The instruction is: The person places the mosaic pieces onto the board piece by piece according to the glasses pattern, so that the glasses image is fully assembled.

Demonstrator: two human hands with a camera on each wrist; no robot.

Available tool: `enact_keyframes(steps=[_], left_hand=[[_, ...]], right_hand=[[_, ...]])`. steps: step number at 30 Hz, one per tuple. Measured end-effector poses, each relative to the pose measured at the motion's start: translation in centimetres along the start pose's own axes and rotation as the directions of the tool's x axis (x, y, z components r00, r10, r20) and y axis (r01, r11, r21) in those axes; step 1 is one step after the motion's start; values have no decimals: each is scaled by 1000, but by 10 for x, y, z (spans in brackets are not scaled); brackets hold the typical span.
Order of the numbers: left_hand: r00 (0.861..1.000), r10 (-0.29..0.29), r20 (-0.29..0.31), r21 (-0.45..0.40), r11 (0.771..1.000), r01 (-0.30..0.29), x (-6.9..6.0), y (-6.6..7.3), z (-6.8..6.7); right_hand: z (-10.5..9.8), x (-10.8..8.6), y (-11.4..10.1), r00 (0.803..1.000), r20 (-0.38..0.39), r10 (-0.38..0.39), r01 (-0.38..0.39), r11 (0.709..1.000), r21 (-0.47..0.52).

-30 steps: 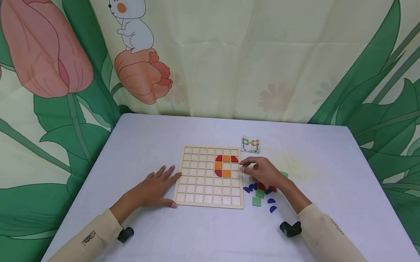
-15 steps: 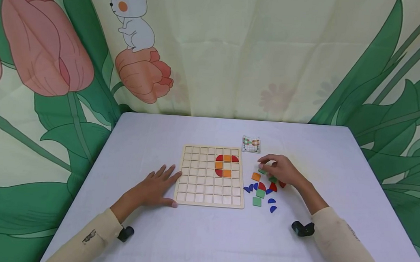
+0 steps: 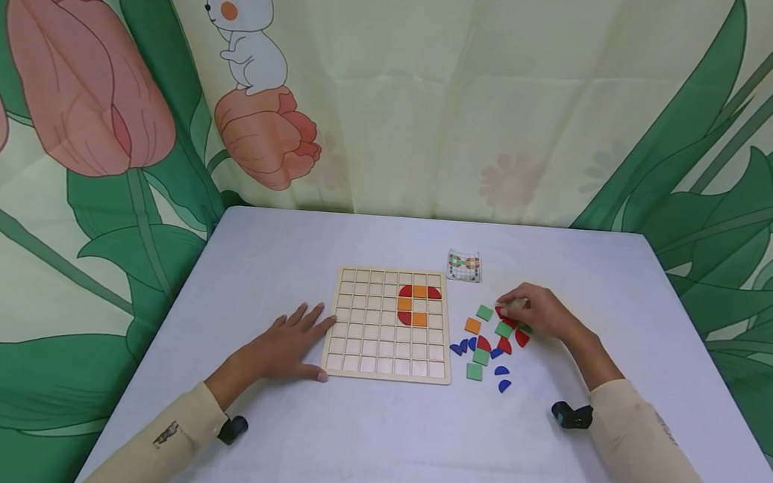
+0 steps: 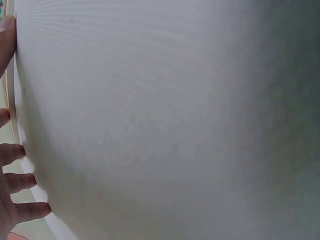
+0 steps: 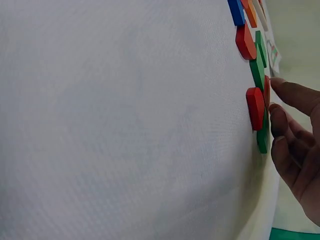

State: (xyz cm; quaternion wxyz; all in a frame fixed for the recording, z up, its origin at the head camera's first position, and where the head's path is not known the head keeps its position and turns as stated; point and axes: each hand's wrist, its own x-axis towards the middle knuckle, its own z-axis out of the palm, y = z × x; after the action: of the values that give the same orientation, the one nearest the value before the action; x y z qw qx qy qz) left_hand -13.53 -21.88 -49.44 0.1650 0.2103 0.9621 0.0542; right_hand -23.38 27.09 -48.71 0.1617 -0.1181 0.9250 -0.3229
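on the surface, the board is touched at its left edge by the spread left grip. right of the board, a red piece is pinched by the right grip near green pieces and blue pieces; whether it is lifted cannot quite be told.

A pale, cloth-covered table carries a wooden grid board near its middle. Beside the board's far right corner lies a small card (printed with a coloured pattern). Green squares, an orange square, red rounded pieces and blue half-rounds lie scattered to the board's right.
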Motion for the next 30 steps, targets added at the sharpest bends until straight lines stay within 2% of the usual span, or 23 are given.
enact_keyframes(steps=[15,24,30], left_hand=[[1000,1,5,10,1000,-1,1,0,0],[1000,-2,8,-4,1000,2,1,1,-1],[1000,-6,15,-2,1000,6,1,1,-1]], right_hand=[[0,2,2,998,50,-28,30,998,-55],[1,5,-2,997,80,10,-9,1000,-17],[3,4,-3,997,71,-17,18,1000,-7]])
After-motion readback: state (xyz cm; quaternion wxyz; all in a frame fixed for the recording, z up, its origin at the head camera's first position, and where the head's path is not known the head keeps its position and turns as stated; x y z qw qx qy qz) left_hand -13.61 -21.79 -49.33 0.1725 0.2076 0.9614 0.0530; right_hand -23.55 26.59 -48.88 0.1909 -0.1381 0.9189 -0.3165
